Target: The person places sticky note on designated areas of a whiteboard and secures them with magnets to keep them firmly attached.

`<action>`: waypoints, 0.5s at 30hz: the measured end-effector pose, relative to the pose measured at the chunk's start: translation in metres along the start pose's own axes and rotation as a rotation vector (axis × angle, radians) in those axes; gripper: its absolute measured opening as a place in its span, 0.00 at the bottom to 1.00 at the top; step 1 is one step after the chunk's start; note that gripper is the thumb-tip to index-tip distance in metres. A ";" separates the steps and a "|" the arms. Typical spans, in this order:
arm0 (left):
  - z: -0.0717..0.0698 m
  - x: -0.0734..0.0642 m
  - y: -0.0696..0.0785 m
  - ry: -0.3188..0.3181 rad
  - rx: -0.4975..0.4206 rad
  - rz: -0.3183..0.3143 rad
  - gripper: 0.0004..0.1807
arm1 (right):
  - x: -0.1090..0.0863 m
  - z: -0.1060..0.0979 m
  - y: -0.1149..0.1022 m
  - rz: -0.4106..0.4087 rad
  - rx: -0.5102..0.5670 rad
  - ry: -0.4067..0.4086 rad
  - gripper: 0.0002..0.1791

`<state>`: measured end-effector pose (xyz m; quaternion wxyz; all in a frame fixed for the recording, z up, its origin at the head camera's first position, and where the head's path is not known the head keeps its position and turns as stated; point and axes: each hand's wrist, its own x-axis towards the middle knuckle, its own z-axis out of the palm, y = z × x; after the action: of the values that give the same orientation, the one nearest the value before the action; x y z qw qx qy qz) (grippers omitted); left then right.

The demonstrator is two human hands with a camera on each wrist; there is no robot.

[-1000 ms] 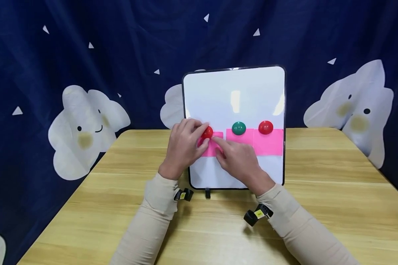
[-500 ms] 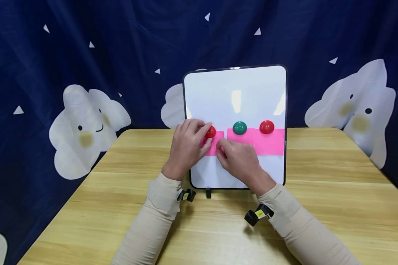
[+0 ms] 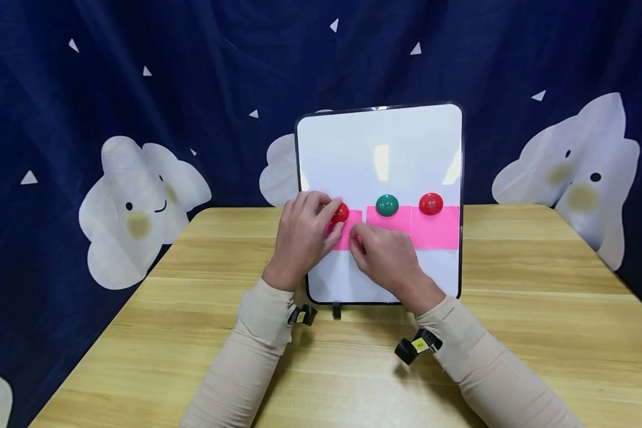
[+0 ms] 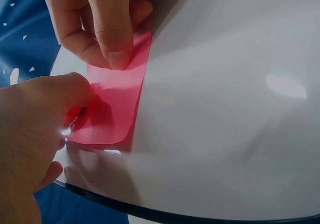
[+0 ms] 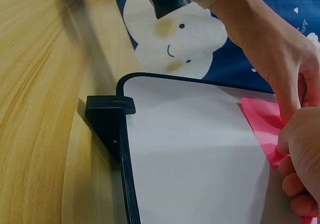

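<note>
In the head view my left hand [image 3: 301, 241] pinches a red round magnet [image 3: 342, 212] between thumb and fingers, at the top of the left pink paper note [image 3: 345, 242]. My right hand [image 3: 389, 257] pinches that note's right edge, thumb and fingertips bent together. Seen from the left wrist, the note [image 4: 120, 116] lies slightly lifted off the whiteboard [image 4: 220, 114] along one edge, and the magnet is mostly behind my left hand. The right wrist view shows the paper [image 5: 260, 116] bowed beside my fingers.
Upright on the wooden table [image 3: 182, 333], the whiteboard rests on small black feet [image 3: 336, 311]. To the right, a green magnet [image 3: 387, 205] and another red magnet [image 3: 431, 204] sit at the tops of two pink notes [image 3: 435, 232]. Behind hangs a dark blue cloud-print curtain [image 3: 219, 71].
My right fingers have drawn back from beside the red magnet, down and right to the note's edge, and bent. My left hand has shifted slightly right, still on the magnet.
</note>
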<state>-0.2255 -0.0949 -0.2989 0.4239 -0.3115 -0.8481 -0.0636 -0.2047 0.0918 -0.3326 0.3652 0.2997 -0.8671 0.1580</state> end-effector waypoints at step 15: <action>0.003 -0.001 0.000 -0.004 0.004 0.005 0.21 | 0.000 0.000 0.000 0.019 0.008 0.000 0.09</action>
<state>-0.2271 -0.0940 -0.3013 0.4230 -0.3127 -0.8483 -0.0601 -0.2047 0.0921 -0.3329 0.3626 0.2930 -0.8692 0.1651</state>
